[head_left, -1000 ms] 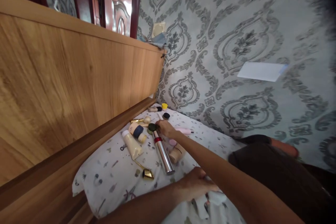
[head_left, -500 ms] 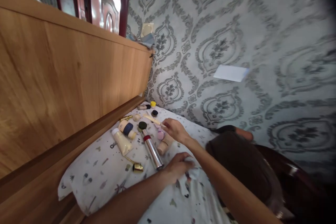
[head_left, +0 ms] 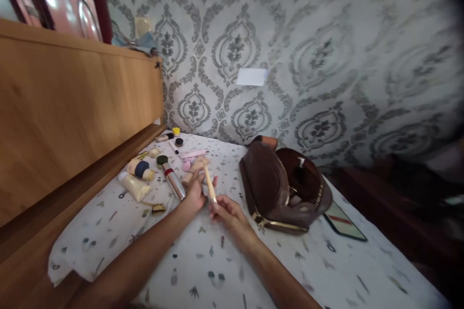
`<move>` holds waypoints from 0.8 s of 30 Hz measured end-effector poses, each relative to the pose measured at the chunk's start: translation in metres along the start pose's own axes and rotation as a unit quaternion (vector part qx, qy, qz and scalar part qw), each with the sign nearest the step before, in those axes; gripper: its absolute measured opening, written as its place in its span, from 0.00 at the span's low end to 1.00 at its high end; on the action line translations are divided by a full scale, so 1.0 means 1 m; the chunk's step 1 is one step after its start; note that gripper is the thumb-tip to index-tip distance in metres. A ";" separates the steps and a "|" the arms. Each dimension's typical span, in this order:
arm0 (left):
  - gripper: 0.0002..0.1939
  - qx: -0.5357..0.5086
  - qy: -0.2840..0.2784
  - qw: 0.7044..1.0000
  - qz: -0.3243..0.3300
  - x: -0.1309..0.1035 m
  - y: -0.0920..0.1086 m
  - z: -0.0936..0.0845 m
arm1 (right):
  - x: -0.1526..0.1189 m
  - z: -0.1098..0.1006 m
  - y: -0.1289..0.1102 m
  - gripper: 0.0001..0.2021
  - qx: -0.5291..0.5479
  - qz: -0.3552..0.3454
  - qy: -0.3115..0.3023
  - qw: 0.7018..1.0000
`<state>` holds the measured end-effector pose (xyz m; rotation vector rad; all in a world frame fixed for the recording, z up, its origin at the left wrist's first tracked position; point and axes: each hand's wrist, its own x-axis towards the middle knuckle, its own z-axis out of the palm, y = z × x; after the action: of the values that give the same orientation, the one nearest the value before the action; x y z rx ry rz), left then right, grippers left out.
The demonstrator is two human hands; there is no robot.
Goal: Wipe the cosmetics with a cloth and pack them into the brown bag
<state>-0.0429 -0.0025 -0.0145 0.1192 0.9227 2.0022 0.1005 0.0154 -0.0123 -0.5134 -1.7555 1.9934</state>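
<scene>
A slim cream-coloured stick, its exact kind unclear, stands tilted between my hands. My right hand pinches its lower end. My left hand is curled about its middle, with fingertips on both sides of it. Just left of that hand lies a silver tube with a red band. A beige bottle is partly hidden behind my left fingers. Beyond are a pink tube and a small pink round item.
A cream squeeze tube, a blue-banded bottle, a gold cap and a yellow-lidded pot lie left on the patterned cloth. At right stand an open brown bag and a phone. A wooden panel borders the left.
The view has swung right, bringing the open bag and phone into sight. My right hand has drawn the cream stick back from among the cosmetics, and my left hand has come up to it.
</scene>
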 end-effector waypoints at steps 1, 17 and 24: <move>0.16 -0.001 0.010 1.000 -0.005 -0.002 0.000 0.001 | -0.002 0.000 0.004 0.17 0.033 0.008 -0.005 0.999; 0.05 0.100 0.026 0.994 0.024 -0.025 -0.004 0.019 | 0.008 -0.014 0.025 0.20 0.124 -0.108 0.128 0.978; 0.08 0.123 0.072 0.989 0.047 -0.031 -0.001 0.030 | 0.004 -0.011 0.022 0.07 -0.040 -0.134 0.187 0.972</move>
<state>-0.0115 -0.0095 0.0147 0.1595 1.2771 1.9964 0.1017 0.0242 -0.0356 -0.5976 -1.5780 1.5318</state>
